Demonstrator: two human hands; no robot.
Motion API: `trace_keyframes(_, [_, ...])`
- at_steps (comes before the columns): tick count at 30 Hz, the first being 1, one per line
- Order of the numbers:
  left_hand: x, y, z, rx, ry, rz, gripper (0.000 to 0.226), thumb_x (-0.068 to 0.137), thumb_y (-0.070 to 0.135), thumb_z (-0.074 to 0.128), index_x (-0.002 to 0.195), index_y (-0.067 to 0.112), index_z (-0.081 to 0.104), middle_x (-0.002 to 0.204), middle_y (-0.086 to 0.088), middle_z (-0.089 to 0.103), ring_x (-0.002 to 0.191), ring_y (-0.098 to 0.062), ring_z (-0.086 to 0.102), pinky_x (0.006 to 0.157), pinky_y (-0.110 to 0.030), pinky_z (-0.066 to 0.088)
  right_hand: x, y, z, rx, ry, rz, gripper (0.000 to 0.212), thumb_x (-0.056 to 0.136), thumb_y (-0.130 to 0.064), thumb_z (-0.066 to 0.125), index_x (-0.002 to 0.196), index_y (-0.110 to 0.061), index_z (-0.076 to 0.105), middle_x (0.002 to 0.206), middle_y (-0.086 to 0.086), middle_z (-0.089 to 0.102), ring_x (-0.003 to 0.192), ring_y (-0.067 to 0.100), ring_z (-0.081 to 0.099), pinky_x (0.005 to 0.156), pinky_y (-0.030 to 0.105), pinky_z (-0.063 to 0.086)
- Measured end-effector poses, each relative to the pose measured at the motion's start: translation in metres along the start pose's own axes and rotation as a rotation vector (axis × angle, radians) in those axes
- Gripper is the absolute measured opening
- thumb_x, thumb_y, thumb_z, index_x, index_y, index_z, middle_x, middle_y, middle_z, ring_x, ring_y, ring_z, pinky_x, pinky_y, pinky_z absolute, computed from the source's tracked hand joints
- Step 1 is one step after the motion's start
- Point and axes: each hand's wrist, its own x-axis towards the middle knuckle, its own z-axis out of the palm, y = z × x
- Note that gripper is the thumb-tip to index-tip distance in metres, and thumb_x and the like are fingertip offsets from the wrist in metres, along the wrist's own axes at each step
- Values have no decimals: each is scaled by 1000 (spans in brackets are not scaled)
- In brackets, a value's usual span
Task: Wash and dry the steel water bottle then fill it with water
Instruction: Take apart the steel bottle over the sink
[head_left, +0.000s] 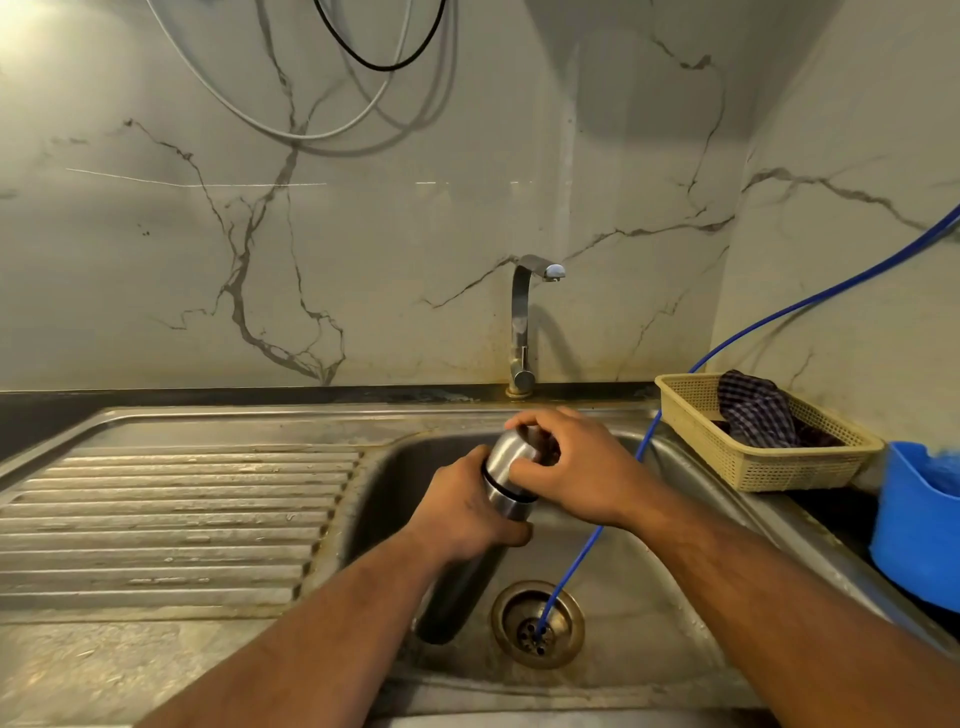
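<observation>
Scuffed steel sink (691, 587), smooth cylindrical bottle (511, 470) (domed cap (519, 448)), both hands gripping

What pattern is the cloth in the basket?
Dark checked plaid cloth, in the beige basket; head view.

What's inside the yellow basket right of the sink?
A crumpled dark checked cloth lies in the basket, rising above its rim. Anything under the cloth is covered, and the near wall hides part of the basket floor.
</observation>
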Motion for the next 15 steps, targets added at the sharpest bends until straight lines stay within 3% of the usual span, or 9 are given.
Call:
trace_keyframes(3, [1,-1,0,-11,7,-3,74,62,27,94,126,31,56,108,14,65,98,-3,62,72,-11,43,-1,0,1,32,-51,-43,53,90,-42,68,139,-37,49,133,-8,47,116,12,53,85,19,49])
trace_keyframes(6, [1,-3,0,-4,8,-14,72,63,28,94,124,30,56,107,13,65,98,-5,62,75,-13,45,-1,0,3,-19,-1,3,63,86,-66,63,139,-37,47,126,-14,45,114,9,52,89,23,48])
trace_keyframes(9, [2,-3,0,11,-3,-12,72,63,28,94,124,29,56,108,12,65,99,-8,63,80,-18,50,0,2,4,-116,34,34,68,78,-81,58,130,-37,52,120,-13,55,106,8,55,89,31,53])
trace_keyframes(11, [2,-3,1,8,-8,-10,74,63,27,94,126,29,56,110,11,65,101,-8,63,83,-20,51,0,3,5,-121,50,22,61,79,-77,62,125,-38,54,117,-12,58,104,7,56,89,33,54])
trace_keyframes(15, [2,-1,1,-7,-4,0,76,63,27,94,128,30,56,111,13,66,100,-4,62,75,-12,43,0,2,5,-21,26,-54,54,83,-49,73,132,-37,53,125,-12,54,111,9,54,87,23,52])
